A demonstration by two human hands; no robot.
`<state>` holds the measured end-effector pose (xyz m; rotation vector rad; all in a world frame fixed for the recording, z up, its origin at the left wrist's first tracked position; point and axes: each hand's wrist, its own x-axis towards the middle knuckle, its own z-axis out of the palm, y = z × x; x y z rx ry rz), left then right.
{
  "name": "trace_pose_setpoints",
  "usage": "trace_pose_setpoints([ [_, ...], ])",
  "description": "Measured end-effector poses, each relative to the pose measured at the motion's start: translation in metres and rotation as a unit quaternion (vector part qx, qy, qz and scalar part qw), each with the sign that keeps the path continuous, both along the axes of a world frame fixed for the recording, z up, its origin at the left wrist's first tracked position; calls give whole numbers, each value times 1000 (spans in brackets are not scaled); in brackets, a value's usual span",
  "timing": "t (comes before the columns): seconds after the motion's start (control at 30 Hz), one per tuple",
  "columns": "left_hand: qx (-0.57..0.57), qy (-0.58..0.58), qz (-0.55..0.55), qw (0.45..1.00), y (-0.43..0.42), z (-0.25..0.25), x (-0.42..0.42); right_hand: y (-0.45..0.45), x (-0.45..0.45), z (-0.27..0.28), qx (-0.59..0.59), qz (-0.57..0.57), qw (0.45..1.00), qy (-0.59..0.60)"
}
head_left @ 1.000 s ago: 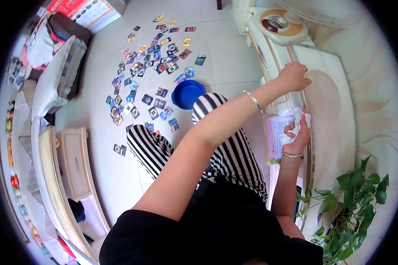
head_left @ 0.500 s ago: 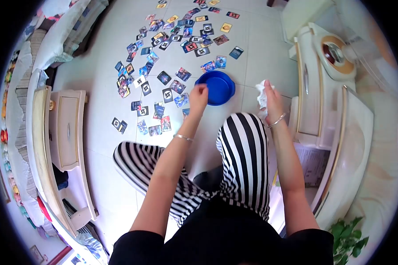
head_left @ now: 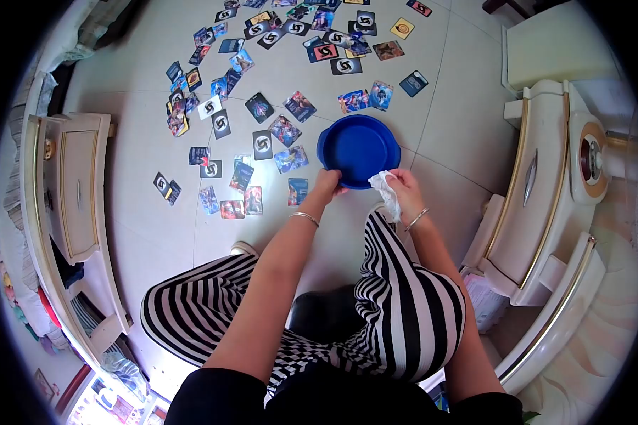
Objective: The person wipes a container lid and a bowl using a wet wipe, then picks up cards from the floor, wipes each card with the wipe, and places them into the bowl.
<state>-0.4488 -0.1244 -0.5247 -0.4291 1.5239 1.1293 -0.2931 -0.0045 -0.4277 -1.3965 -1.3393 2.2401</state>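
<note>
A round blue plastic basin [head_left: 360,183] with side lugs stands on the floor in front of my knees; nothing shows inside it. My left hand [head_left: 327,184] grips its near-left rim with the fingers closed. In my right hand [head_left: 405,193] is a crumpled white tissue [head_left: 384,187], pinched beside the basin's near-right rim. Many picture cards lie scattered on the tiles to the left of the basin and beyond it. Among the closest are a blue card [head_left: 298,192] and a black card with a white swirl [head_left: 262,144].
A cream cabinet with gold trim [head_left: 528,191] stands on the right, with an open lower compartment. On the left is another cream cabinet [head_left: 78,185]. My striped trouser legs [head_left: 418,312] frame the near floor, and a dark rounded seat [head_left: 322,315] shows between them.
My left hand has come down from above the basin onto its near rim. My right hand has moved left to the basin with the tissue. The view has shifted closer to the basin.
</note>
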Motion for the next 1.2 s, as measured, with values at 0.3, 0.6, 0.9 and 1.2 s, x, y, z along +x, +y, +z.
trace_pose_setpoints([
  [0.3,173,62,31,983,-34,169,25,46,-59,124,362,141,913,123],
  [0.6,262,220,52,938,-102,310,49,-80,-114,274,613,357,682,177],
  [0.9,340,117,107,927,-175,338,60,-130,-108,299,692,416,538,242],
  [1.2,283,220,166,919,-195,331,61,-131,-99,277,755,591,186,-214],
])
